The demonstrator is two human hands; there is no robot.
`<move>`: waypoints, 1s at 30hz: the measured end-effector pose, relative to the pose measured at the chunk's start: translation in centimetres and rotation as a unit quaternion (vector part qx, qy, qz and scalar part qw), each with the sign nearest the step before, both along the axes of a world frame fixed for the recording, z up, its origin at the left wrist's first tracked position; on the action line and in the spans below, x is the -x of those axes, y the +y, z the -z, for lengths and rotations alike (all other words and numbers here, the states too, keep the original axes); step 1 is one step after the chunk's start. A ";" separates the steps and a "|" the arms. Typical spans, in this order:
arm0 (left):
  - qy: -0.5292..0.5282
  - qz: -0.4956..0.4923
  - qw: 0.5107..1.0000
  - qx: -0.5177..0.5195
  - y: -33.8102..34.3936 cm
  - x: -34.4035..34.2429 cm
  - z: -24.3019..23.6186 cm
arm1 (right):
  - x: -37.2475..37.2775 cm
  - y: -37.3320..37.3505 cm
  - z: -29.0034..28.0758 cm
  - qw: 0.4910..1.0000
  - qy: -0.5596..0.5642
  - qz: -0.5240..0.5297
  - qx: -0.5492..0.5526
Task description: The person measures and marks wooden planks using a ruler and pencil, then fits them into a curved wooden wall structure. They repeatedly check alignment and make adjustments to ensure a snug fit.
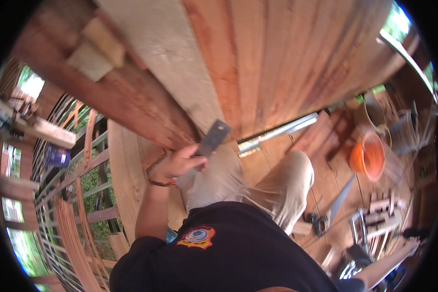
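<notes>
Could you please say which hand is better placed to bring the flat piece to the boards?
Probably the left hand: it holds the dark flat piece near the boards, while the right hand is far off rightward.

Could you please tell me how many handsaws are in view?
1: the handsaw lies on the plank floor, near the orange bucket. Others may be hidden.

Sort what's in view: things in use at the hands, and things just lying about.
In use:
Dark rectangular metal plate, gripped by the left hand
Long reddish-brown wooden boards ahead, probably
Anything at the right hand: unclear

Lying about, apparently:
Grey-bladed, dark-handled handsaw
Round orange bucket
Dark blue cylindrical container
</notes>
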State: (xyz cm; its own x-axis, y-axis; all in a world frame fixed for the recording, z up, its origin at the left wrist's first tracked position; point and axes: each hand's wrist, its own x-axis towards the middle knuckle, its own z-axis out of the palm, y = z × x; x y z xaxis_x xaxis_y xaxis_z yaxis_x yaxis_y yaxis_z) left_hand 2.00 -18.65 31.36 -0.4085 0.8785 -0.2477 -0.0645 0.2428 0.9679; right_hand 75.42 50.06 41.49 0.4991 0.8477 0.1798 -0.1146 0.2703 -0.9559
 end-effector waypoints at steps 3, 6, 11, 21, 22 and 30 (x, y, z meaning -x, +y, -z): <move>-0.005 -0.024 0.996 -0.082 2.7 -1.5 -0.3 | 10.5 -6.1 3.4 0.994 0.077 -0.070 0.012; -0.015 -0.085 0.986 -0.141 6.0 -3.6 -1.1 | 24.3 -13.1 13.0 0.973 -0.128 -0.180 0.067; -0.221 -0.188 0.887 -0.358 11.1 -5.7 -0.8 | 45.9 -33.8 15.4 0.757 -0.139 -0.625 0.131; -0.255 -0.226 0.799 -0.496 13.3 -3.4 -6.4 | 56.9 -37.5 9.7 0.699 0.074 -0.711 0.026; -0.240 -0.213 0.816 -0.482 13.6 -3.1 -7.3 | 57.5 -36.6 8.6 0.714 0.086 -0.695 0.003; -0.102 -0.194 0.882 -0.417 13.2 -1.2 -10.1 | 58.7 -32.8 2.9 0.751 0.008 -0.655 -0.086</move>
